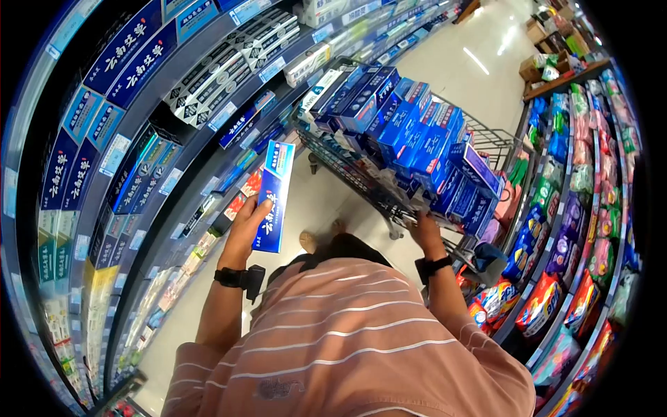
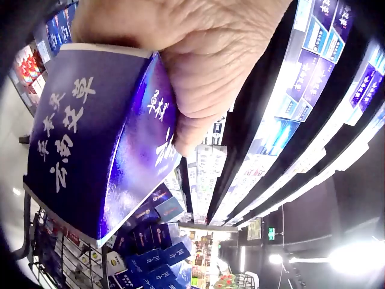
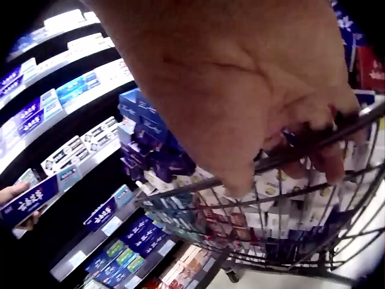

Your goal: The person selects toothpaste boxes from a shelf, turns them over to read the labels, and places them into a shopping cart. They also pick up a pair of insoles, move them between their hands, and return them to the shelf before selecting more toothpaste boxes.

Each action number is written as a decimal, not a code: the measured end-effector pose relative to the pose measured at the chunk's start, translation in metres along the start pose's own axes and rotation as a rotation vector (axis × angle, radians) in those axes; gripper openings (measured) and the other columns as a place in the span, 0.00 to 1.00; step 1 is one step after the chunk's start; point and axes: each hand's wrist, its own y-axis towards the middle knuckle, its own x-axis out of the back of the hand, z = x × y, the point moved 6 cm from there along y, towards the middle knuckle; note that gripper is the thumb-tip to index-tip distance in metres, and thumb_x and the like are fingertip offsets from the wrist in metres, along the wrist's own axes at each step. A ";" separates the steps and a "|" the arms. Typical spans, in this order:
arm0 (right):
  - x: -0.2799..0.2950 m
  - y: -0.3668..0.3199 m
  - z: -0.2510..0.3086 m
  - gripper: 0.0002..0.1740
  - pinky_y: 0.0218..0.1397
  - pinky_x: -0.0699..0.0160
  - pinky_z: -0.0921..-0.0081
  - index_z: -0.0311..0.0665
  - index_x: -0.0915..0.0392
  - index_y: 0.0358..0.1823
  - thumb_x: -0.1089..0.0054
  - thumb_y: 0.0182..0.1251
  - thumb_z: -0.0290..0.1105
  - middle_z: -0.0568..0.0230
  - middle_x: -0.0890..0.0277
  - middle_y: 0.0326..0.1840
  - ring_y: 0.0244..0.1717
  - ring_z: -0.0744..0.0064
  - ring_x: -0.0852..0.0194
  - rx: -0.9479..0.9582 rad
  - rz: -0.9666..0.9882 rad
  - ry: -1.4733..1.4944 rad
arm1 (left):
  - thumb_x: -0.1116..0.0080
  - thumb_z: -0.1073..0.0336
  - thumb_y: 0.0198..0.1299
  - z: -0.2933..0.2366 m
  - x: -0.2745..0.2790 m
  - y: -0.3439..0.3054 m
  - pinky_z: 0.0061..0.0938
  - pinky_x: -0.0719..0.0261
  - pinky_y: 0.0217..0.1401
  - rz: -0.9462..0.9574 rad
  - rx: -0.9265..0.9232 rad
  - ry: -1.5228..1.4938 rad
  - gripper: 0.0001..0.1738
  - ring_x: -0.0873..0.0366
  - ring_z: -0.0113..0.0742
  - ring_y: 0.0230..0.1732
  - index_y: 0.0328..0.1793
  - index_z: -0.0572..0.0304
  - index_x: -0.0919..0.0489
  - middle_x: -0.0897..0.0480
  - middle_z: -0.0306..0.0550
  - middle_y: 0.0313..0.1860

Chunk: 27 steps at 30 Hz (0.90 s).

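A long dark-blue box with white lettering and a light-blue end (image 1: pixel 275 198) is gripped near its lower half by the left hand (image 1: pixel 244 229), thumb on its face. In the left wrist view the same box (image 2: pixel 78 132) fills the left side, with the left hand (image 2: pixel 204 54) around its upper end. My right hand (image 1: pixel 426 235) is at the near edge of a wire cart (image 1: pixel 375 191) piled with blue boxes (image 1: pixel 410 132). In the right wrist view the right hand's fingers (image 3: pixel 328 159) curl over the cart's rim (image 3: pixel 283 158).
Shelves of boxed goods (image 1: pixel 208 83) with price tags curve along the left. Bagged and packaged goods (image 1: pixel 538 302) line shelves on the right. Pale floor (image 1: pixel 465 48) runs ahead beyond the cart, and brown cartons (image 1: pixel 536 33) stand at the far right.
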 end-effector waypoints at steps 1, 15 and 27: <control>0.005 -0.003 0.006 0.29 0.45 0.18 0.46 0.31 0.24 0.50 0.28 0.59 0.49 0.35 0.19 0.39 0.43 0.33 0.19 0.053 0.006 0.048 | 0.42 0.53 0.72 -0.001 -0.004 -0.005 0.24 0.18 0.48 -0.021 0.008 -0.015 0.26 0.17 0.30 0.44 0.65 0.66 0.26 0.17 0.44 0.47; 0.091 0.088 0.249 0.34 0.57 0.19 0.67 0.32 0.32 0.68 0.44 0.75 0.53 0.56 0.20 0.56 0.51 0.66 0.18 0.214 0.765 1.341 | 0.43 0.47 0.71 -0.039 -0.061 -0.014 0.23 0.26 0.59 -0.001 -0.007 0.046 0.33 0.23 0.27 0.55 0.73 0.63 0.28 0.19 0.44 0.57; 0.056 0.132 0.287 0.24 0.62 0.20 0.61 0.36 0.26 0.61 0.42 0.76 0.48 0.60 0.19 0.55 0.56 0.66 0.19 0.027 0.797 1.844 | 0.42 0.48 0.71 -0.039 -0.017 -0.025 0.28 0.19 0.54 -0.105 0.001 0.101 0.30 0.21 0.31 0.55 0.68 0.63 0.25 0.20 0.45 0.58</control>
